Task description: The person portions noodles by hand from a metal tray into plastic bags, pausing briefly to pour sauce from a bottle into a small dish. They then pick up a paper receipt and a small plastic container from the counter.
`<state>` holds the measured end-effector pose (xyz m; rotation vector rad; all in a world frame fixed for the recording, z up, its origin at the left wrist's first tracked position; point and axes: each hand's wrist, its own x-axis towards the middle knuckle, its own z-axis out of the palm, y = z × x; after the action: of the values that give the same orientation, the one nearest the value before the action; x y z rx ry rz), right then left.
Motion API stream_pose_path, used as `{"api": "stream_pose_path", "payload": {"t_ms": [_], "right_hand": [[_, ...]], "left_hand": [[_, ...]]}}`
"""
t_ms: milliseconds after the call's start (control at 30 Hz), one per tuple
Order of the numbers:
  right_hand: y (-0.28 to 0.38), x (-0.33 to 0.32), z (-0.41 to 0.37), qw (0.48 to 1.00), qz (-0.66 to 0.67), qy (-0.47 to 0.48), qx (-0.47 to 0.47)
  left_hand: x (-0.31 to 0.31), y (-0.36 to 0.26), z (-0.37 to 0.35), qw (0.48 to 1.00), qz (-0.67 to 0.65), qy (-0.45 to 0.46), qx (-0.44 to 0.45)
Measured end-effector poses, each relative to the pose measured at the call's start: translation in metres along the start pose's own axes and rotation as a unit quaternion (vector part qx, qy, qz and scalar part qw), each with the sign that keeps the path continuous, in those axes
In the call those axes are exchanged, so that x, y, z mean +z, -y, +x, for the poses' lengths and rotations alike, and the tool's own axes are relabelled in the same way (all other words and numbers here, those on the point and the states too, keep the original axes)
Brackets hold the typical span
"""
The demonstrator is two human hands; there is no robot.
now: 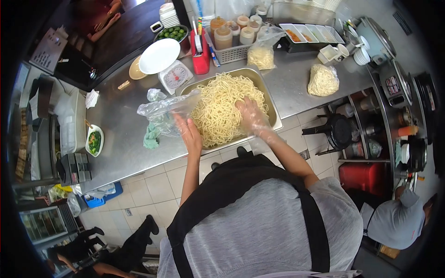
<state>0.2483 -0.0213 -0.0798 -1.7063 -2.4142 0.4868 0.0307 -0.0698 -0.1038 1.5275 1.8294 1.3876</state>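
Observation:
A deep metal tray [276, 124] on the counter is heaped with pale yellow noodles [227, 102]. My right hand [251, 115], in a clear plastic glove, is at the right part of the heap with its fingers curled into the noodles; the fingertips are partly hidden. At the tray's left edge, my bare left hand [189, 135] holds a clear plastic bag [169, 113], its fingers long against the film. The bag's mouth leans over the noodles. Beside it lies a crumpled green plastic piece [151, 135].
Behind the tray stand a kitchen scale [175, 78], a white plate [159, 56], a red holder [200, 58] and a basket of sauce bottles [232, 55]. Bagged noodles [323, 79] sit to the right. A bowl of greens [94, 141] is left. A co-worker [396, 217] is lower right.

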Motion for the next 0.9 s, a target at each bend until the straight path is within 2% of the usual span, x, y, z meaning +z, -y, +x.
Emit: {"api": "stream_pose_path", "payload": {"t_ms": [133,200,233,300,367,500,600,667,767,867,900], "right_hand": [[-0.027,-0.033,0.016,0.953,0.279,-0.095,-0.073],[-0.042,-0.037,0.032,0.913,0.322,-0.185,-0.171],[-0.014,-0.084,0.024,0.901,0.356,-0.176,-0.175],[0.009,-0.127,0.021,0.893,0.393,-0.156,-0.156],[0.014,-0.166,0.024,0.871,0.386,-0.165,-0.255],[0.056,-0.234,0.009,0.839,0.420,-0.193,-0.285],[0.068,-0.247,0.012,0.857,0.388,-0.226,-0.252],[0.068,-0.248,0.016,0.884,0.315,-0.228,-0.261],[0.071,-0.248,0.023,0.912,0.200,-0.227,-0.277],[0.061,-0.216,0.037,0.909,0.077,-0.234,-0.337],[0.061,-0.208,0.036,0.909,0.096,-0.213,-0.345]], "left_hand": [[0.004,0.011,0.001,0.999,-0.053,-0.006,0.008],[0.004,0.008,0.002,0.998,-0.064,-0.009,0.010],[0.003,0.006,0.002,0.998,-0.068,-0.010,0.010],[0.003,0.008,0.002,0.999,-0.054,-0.009,0.003],[0.003,0.010,0.002,0.998,-0.054,-0.008,-0.007],[0.001,0.004,0.000,0.999,-0.043,-0.010,-0.018],[0.001,0.003,0.000,0.999,-0.032,-0.010,-0.017],[0.001,0.005,0.000,0.999,-0.036,-0.009,-0.012],[0.001,0.008,0.000,0.999,-0.040,-0.009,0.003],[0.004,0.009,0.003,0.999,-0.036,-0.016,0.011],[0.004,0.008,0.003,0.999,-0.036,-0.017,0.007]]}}
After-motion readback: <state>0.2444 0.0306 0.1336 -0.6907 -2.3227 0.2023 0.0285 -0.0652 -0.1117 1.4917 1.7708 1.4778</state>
